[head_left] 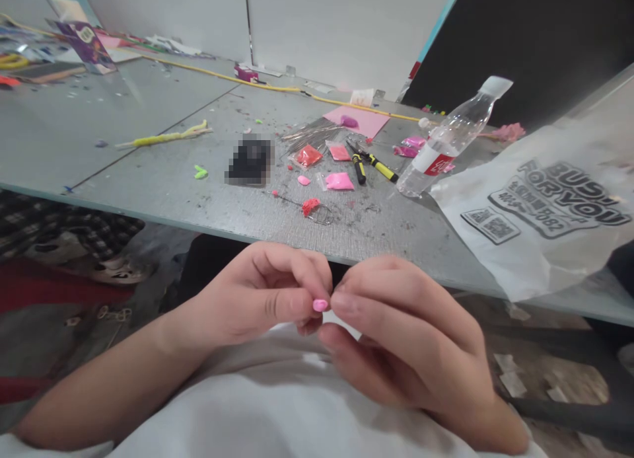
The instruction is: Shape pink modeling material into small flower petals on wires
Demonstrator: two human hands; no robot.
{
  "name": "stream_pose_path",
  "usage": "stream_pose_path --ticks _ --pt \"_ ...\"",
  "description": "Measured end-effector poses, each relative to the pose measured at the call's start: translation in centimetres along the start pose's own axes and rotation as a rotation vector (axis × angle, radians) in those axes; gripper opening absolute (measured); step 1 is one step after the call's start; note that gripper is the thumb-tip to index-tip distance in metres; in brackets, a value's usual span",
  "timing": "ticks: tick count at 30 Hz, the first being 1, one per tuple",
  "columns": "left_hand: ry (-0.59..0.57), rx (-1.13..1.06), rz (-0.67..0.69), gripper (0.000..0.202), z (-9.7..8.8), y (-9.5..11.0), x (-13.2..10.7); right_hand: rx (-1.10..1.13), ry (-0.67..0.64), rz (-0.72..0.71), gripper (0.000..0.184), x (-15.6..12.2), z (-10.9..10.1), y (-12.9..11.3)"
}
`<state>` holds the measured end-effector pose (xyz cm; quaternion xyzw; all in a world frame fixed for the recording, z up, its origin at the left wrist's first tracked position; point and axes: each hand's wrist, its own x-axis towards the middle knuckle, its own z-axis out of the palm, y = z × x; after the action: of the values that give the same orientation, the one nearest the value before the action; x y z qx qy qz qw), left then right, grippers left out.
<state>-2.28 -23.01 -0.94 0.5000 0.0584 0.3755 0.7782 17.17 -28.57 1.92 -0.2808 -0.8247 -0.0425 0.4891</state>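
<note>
Our left hand (262, 289) grasps a small pink clay-like lump (320, 305); our right hand (401, 332) pinches it from three o'clock, low at six o'clock of the grey surface (148, 180), likely for fine shaping.

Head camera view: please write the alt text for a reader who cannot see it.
The left hand and right hand pinch a small pink clay-like lump together, in front of a grey worktable. On it lie pink packets, yellow-handled pliers, a clear plastic bottle and a white plastic bag.
</note>
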Motion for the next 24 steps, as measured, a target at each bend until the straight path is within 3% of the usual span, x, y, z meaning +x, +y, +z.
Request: stream_pose_path --ticks 3,15,24 --pt "-0.003 0.008 0.008 0.016 0.0 0.1 0.0 0.048 0.053 0.087 0.038 0.0 0.5 -0.1" --pt "0.004 0.055 0.041 0.019 -0.1 0.1 0.0 0.070 0.057 0.064 0.047 -0.5 0.6 0.0" --pt "-0.030 0.055 0.044 0.006 -0.6 -0.1 -0.2 0.176 0.110 0.117 0.045 0.1 1.5 0.9"
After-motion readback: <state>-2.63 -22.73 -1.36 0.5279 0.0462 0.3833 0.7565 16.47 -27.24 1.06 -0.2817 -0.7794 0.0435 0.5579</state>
